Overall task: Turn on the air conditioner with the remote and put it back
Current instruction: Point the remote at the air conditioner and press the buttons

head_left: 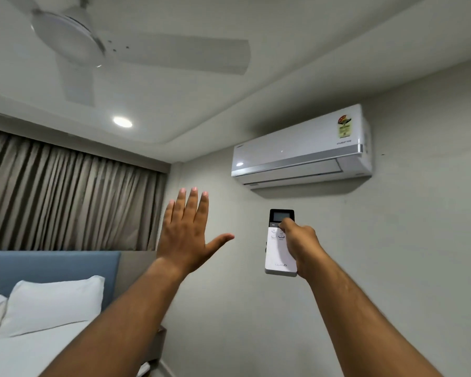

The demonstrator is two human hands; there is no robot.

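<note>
Head view, white remote (280, 250) clasped in the right hand (301, 244), thumb on its buttons, faint unreadable logo, air conditioner (301, 152) on the wall above, "inverter" lettering, left hand (186, 236) beside, spread, empty, ceiling fan (74, 39) overhead.

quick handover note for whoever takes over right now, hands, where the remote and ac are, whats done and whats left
Right hand: closed around the remote, thumb on its upper buttons, remote aimed up at the air conditioner.
Left hand: open, fingers spread, raised, holding nothing.
Air conditioner: on the wall above the remote; its flap looks shut.
Done: remote picked up and pointed.
Left: confirm the unit starts, then put the remote back; its resting place is not in view.
</note>
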